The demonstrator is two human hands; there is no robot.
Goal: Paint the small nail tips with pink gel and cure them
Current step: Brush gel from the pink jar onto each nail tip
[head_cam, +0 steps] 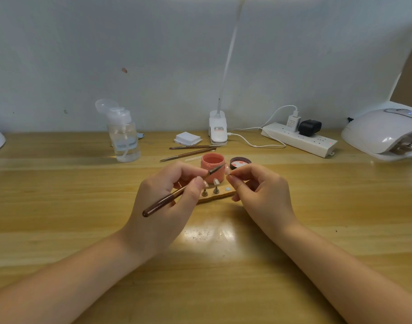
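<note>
Counted on the table: two hands, left and right; three brushes, one held, two lying; one open jar; one lid; two nail tips seen on stands, a third pinched; one pump bottle; one pad stack; one clip lamp; one power strip; one curing lamp

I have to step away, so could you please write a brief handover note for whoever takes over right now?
Left hand grips the brush, bristles near the open pink gel jar.
Right hand pinches one nail tip beside the jar.
Two nail tips stand on the holder; lid lies right of the jar.
Done: jar opened.
Left: paint the tips, then cure in the lamp at far right.
</note>
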